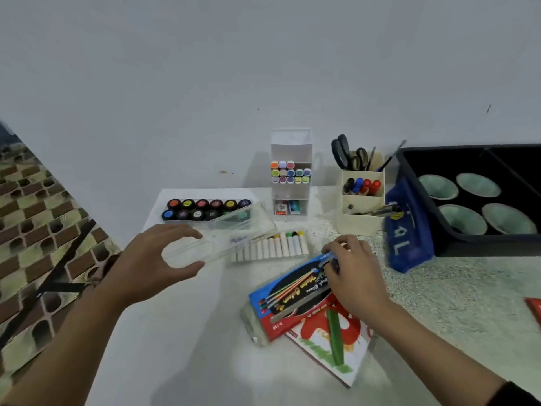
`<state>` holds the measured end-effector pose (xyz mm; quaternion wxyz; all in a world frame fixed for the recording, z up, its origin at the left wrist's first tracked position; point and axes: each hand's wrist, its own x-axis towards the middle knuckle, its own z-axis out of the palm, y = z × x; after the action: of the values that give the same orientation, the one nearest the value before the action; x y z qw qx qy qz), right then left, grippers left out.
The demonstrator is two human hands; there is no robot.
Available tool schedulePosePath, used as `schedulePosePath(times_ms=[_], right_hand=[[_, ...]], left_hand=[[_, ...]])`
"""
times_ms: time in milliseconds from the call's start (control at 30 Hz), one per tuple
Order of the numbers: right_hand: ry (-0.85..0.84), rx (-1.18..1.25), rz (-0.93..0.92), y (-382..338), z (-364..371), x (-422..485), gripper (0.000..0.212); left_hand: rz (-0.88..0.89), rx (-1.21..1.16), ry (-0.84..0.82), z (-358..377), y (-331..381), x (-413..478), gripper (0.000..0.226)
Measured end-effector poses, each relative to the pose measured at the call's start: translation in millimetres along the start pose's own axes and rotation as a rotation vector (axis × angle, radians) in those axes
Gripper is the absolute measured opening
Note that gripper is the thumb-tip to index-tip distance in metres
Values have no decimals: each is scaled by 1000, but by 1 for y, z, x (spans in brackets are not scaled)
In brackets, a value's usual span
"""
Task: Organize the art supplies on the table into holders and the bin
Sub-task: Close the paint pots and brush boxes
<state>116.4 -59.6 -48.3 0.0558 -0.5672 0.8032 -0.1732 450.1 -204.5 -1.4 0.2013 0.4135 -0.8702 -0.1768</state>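
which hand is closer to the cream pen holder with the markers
Right. The right hand grips the blue box in front of the cream pen holder; the left hand holds the clear case far off to its left.

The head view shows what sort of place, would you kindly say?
Probably an art or craft desk: paint pots, a marker organizer and a holder with scissors on a table by a plain wall.

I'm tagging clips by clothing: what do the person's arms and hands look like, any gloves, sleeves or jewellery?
The left hand and right hand are bare: no gloves, no rings or watch visible. Both forearms are uncovered. A dark sleeve edge shows on the right arm at the bottom right corner; the left arm shows no sleeve in frame.
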Motion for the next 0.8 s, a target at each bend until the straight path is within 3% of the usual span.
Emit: schedulePosePath(times_ms=[167,333,567,667,800], right_hand=[[30,214,-213,-36,5,20,22],[-108,364,-389,-83,16,70,55],[-340,205,-281,-118,40,148,92],[-397,171,-258,-124,56,167,88],[-302,246,-262,-126,69,171,69]], left_hand=[[54,-18,-35,-12,-33,34,49],[96,11,-186,-28,-67,79,51],[135,85,-324,-27,-93,135,50],[106,64,-370,-20,-110,145,46],[21,-39,-358,-9,-138,137,53]])
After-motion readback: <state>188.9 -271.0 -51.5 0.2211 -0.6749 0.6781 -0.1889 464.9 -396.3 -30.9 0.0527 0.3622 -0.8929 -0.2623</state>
